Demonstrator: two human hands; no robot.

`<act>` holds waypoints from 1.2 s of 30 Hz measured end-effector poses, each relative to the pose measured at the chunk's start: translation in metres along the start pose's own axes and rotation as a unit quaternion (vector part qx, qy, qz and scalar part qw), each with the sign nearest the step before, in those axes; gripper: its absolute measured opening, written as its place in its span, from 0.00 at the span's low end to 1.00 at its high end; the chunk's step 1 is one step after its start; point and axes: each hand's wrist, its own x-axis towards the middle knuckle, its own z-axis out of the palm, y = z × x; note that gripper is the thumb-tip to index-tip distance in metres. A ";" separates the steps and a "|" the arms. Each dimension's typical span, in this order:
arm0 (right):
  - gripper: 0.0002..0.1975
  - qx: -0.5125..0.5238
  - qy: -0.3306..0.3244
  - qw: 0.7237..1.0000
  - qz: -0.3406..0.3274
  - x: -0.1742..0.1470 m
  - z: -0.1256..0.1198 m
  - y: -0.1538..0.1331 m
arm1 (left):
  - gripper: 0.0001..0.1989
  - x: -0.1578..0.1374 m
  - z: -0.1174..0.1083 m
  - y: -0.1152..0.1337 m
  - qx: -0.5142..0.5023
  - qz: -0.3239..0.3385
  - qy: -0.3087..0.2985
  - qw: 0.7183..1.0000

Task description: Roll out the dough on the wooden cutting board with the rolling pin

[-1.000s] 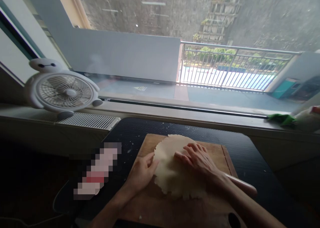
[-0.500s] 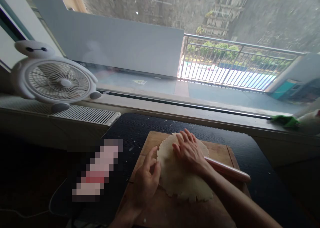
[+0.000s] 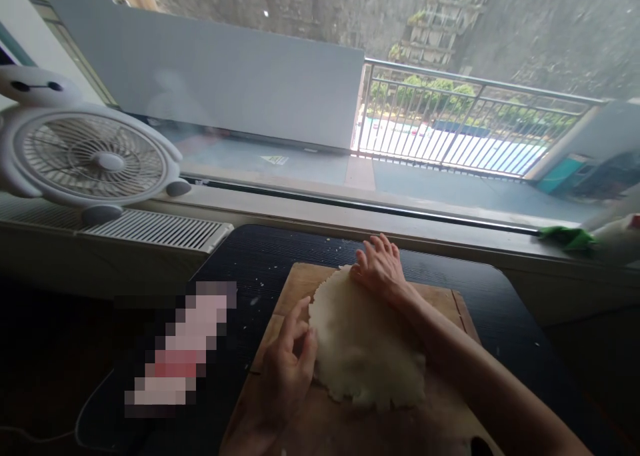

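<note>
The dough (image 3: 363, 339) is a flat, pale sheet with a ragged edge. It lies on the board (image 3: 295, 289), and the board lies on the dark worktop (image 3: 280, 246) under the window (image 3: 350, 76).

The right hand (image 3: 381, 269) rests on the far edge of the dough. Its fingers (image 3: 373, 249) are stretched out flat and a little spread, and they point toward the window. The hand presses down and grips nothing.

The left hand (image 3: 287, 366) lies on the board at the left edge of the dough. Its fingers are loosely bent, and the tips touch the rim of the sheet. It holds nothing closed.

Small crumbs (image 3: 260, 286) of flour lie on the worktop left of the board. A white fan (image 3: 90, 159) stands on the sill at the far left, above a vent (image 3: 155, 229). A green cloth (image 3: 567, 236) lies on the sill at the far right.
</note>
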 end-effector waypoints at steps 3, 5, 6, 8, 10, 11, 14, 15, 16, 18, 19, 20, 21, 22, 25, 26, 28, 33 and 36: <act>0.21 0.010 -0.012 1.000 -0.020 0.000 0.004 -0.007 | 0.24 0.000 0.001 -0.002 -0.013 -0.001 0.003 1.000; 0.23 0.047 -0.008 0.996 -0.081 -0.020 0.008 -0.025 | 0.24 -0.001 0.001 -0.004 -0.018 -0.004 0.000 1.000; 0.25 0.057 0.003 0.993 -0.108 -0.029 0.009 -0.033 | 0.24 -0.001 0.001 -0.005 -0.015 -0.003 0.001 1.000; 0.25 0.060 0.020 0.990 -0.130 -0.034 0.009 -0.039 | 0.24 -0.001 -0.001 -0.005 -0.002 -0.002 0.001 1.000; 0.25 0.044 0.025 0.994 -0.092 -0.019 0.007 -0.031 | 0.23 -0.001 -0.002 -0.004 0.009 -0.002 -0.003 1.000; 0.25 0.034 0.021 0.997 -0.062 -0.008 0.006 -0.025 | 0.23 -0.001 -0.003 -0.003 0.009 -0.002 -0.007 1.000; 0.25 0.027 -0.008 1.000 0.008 0.013 0.005 -0.015 | 0.24 0.000 -0.004 -0.002 -0.006 -0.008 -0.015 1.000; 0.26 0.036 -0.015 0.999 -0.003 0.012 0.007 -0.018 | 0.24 0.000 -0.004 -0.002 -0.012 -0.008 -0.016 1.000; 0.27 0.047 -0.016 0.998 -0.031 0.007 0.009 -0.024 | 0.24 0.000 -0.003 -0.003 -0.015 -0.006 -0.015 1.000; 0.28 0.062 0.004 0.994 -0.095 -0.005 0.014 -0.036 | 0.24 -0.001 -0.002 -0.004 -0.013 -0.002 -0.012 1.000; 0.28 0.062 0.019 0.992 -0.111 -0.008 0.016 -0.039 | 0.24 -0.001 -0.002 -0.005 -0.010 0.001 -0.011 1.000; 0.27 0.057 0.029 0.992 -0.110 -0.007 0.017 -0.039 | 0.24 -0.003 -0.002 -0.005 -0.008 0.002 -0.011 1.000; 0.26 0.049 0.033 0.994 -0.093 -0.003 0.016 -0.035 | 0.24 -0.003 -0.002 -0.006 -0.006 0.003 -0.012 1.000; 0.25 0.038 0.034 0.996 -0.067 0.003 0.014 -0.028 | 0.24 -0.003 -0.002 -0.006 -0.004 0.001 -0.013 1.000; 0.21 0.007 0.041 0.999 -0.004 0.023 0.005 -0.004 | 0.26 0.006 -0.003 -0.006 0.008 -0.015 -0.010 1.000; 0.21 0.002 0.044 0.999 -0.001 0.024 0.002 0.000 | 0.27 0.014 -0.003 -0.005 0.010 -0.020 -0.009 1.000; 0.20 0.005 0.047 0.999 -0.017 0.017 -0.002 0.000 | 0.30 0.035 -0.001 -0.001 0.028 -0.021 -0.012 0.999; 0.15 0.026 0.037 0.995 -0.085 -0.034 -0.003 -0.012 | 0.27 0.068 0.008 0.015 0.153 0.016 -0.042 0.987; 0.12 0.042 0.011 0.993 -0.114 -0.072 -0.005 -0.006 | 0.24 0.048 0.008 0.016 0.151 0.043 -0.039 0.987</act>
